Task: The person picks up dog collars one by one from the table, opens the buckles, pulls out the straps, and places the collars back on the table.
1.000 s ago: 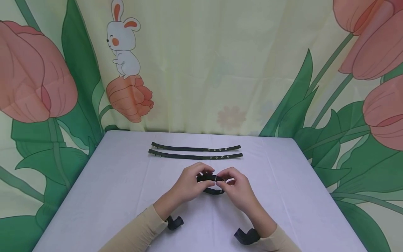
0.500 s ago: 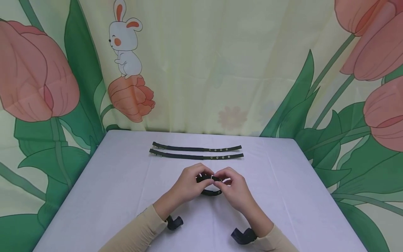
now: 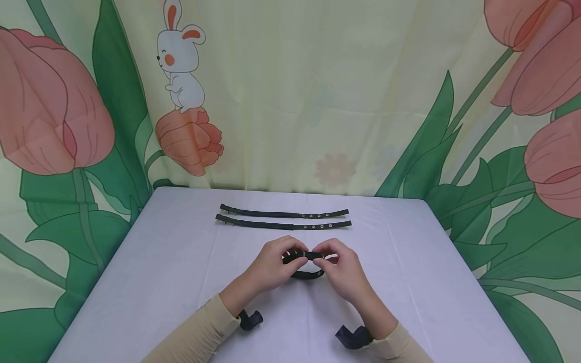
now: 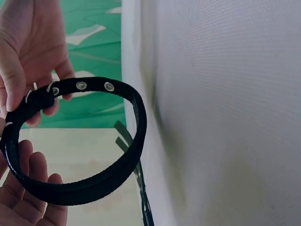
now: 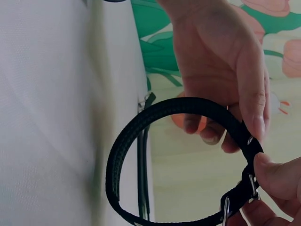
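Observation:
A black dog collar [image 3: 307, 275], closed into a loop, is held above the table between the two hands. It has metal eyelets [image 4: 81, 85], a metal buckle [image 5: 253, 184] and a metal ring [image 5: 226, 210]. My left hand [image 3: 276, 261] grips the band on the left side, thumb in front and fingers behind. My right hand [image 3: 343, 266] pinches the strap near the buckle between thumb and fingers. In the right wrist view the left thumb lies against the band by an eyelet. Part of the band is hidden behind the fingers.
Two more black collars, a farther one [image 3: 268, 214] and a nearer one [image 3: 268, 225], lie straight and side by side at the back of the white-covered table [image 3: 181, 262]. Behind the table hangs a curtain [image 3: 281, 101] printed with tulips and a rabbit.
My right hand first shifted left, then back right and slightly away from the left hand. More strap now shows between the metal ring and the right fingertips. The two flat collars stay put.

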The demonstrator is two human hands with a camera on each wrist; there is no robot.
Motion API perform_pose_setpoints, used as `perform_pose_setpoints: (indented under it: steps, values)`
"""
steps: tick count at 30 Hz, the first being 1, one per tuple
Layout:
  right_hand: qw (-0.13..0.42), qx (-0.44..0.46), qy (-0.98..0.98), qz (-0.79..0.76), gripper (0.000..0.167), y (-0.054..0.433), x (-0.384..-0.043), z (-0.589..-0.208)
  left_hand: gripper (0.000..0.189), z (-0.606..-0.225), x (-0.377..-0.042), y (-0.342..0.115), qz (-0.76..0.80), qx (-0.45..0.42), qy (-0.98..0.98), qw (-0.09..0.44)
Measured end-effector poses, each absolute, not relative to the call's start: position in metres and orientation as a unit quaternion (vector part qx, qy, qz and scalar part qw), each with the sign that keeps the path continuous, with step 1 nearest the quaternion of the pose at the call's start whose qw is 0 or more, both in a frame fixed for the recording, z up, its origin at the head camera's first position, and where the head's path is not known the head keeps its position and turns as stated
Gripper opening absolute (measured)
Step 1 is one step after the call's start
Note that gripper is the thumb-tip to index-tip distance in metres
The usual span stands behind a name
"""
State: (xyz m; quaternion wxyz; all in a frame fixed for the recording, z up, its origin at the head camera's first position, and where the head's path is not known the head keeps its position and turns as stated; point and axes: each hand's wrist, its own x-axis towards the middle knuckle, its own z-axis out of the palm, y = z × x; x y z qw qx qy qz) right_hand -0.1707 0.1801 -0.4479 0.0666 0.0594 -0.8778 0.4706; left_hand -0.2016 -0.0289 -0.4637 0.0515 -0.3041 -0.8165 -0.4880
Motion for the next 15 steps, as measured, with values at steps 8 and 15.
perform_pose_setpoints:
  steps: [8, 15]
  values:
    - [0.062, 0.062, -0.872, 0.481, 0.025, 0.1795, -0.1706, -0.4475, 0.02, -0.4623, -0.2009, -0.0272, -0.488, -0.309, -0.814, 0.065]
    - [0.053, 0.052, -0.874, 0.481, 0.024, 0.1788, -0.1708, -0.4479, 0.02, -0.4618, -0.1996, -0.0267, -0.483, -0.291, -0.823, 0.066]
